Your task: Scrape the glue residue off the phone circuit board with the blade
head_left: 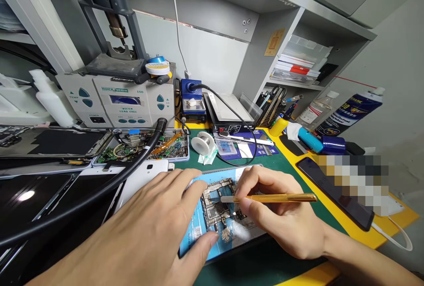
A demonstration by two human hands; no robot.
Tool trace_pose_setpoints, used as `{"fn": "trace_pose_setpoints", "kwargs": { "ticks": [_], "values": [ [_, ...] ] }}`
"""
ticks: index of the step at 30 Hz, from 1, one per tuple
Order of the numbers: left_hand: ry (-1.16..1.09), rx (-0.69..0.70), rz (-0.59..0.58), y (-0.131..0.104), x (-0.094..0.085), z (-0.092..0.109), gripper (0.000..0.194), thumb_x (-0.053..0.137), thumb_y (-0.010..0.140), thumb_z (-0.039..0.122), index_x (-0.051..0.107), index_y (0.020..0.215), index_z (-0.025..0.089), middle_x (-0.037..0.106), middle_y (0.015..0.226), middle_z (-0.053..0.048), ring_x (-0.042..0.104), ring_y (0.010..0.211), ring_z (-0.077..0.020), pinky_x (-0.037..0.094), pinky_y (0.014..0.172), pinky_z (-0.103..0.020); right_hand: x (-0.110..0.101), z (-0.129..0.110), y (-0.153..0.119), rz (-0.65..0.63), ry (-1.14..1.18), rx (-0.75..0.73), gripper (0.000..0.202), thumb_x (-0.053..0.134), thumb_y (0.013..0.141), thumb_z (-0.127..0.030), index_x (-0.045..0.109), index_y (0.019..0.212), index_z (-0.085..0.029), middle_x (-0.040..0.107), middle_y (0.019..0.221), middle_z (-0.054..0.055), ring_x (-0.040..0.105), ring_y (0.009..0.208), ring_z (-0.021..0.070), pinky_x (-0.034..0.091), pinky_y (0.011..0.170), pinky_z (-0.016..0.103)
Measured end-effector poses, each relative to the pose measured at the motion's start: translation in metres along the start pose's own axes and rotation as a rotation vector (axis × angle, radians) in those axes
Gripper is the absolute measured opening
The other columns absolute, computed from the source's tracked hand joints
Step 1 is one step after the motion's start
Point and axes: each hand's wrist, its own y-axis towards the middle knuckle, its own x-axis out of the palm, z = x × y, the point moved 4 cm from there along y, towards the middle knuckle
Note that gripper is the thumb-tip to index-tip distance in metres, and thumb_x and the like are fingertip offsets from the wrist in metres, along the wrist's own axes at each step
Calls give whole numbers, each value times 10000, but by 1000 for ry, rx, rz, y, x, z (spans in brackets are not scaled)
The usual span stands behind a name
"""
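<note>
Circuit board point(217, 206), dark with pale metallic edges and an open frame, lies at lower centre on a blue mat point(212, 250); the left hand point(159, 215) spreads its fingers beside it, the right hand point(281, 211) pinches a golden tool point(281, 197).

Green mat point(320, 212) lies open between right hand point(286, 213) and dark phone point(334, 192); black hose point(115, 183) crosses the left side.

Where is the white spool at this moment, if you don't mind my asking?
In the head view, the white spool is just left of centre on the green mat, immediately to the right of the tray of circuit boards.
</note>
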Motion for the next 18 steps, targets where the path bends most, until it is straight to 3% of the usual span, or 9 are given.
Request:
{"fn": "trace_pose_setpoints", "kwargs": {
  "ticks": [8,18],
  "values": [
    [22,21,1,0,-2,1,299,694,912,345,725,1188,236,861,1156,-132,878,1012,-399,777,783,-592,0,3,-2,-3,13,11,129,721,933,-133,687,844,-220,709,722,-1,597,609,151,502,569,248],
    [10,17,16,-1,-3,-1,267,680,915,339,730,1159,244,872,1172,-137,882,996,-394,776,750,-565,-1,5,-2,0,-10,10,123,738,940,-147,693,852,-220,708,721,0,603,612,154,493,566,249]
  ]
}}
